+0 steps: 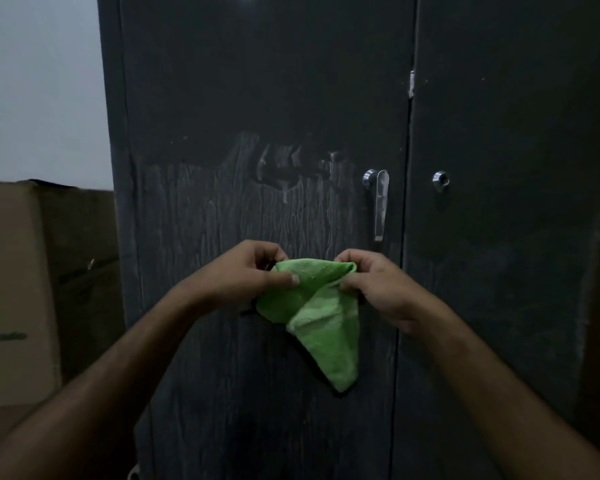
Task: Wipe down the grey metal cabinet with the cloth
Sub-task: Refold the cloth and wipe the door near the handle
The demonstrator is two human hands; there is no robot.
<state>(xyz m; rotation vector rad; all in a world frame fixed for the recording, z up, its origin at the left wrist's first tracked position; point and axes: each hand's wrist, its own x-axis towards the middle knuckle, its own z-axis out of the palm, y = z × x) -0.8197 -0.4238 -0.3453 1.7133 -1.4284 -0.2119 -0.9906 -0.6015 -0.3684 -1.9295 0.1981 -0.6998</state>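
Observation:
The dark grey metal cabinet [257, 98] fills most of the head view, with two doors and wet streaks across the left door at handle height. In front of its left door I hold a green cloth [321, 320] by its top edge, and the rest hangs down in a folded point. My left hand [253, 271] pinches the cloth's left upper corner. My right hand [374, 285] pinches the right upper corner. Both hands are a little below the chrome lever handle [380, 202].
A round chrome lock [441, 180] sits on the right door. Brown cardboard boxes [32, 271] stand against the cabinet's left side, under a pale wall [39, 81]. A small chipped spot [411, 84] shows at the seam between the doors.

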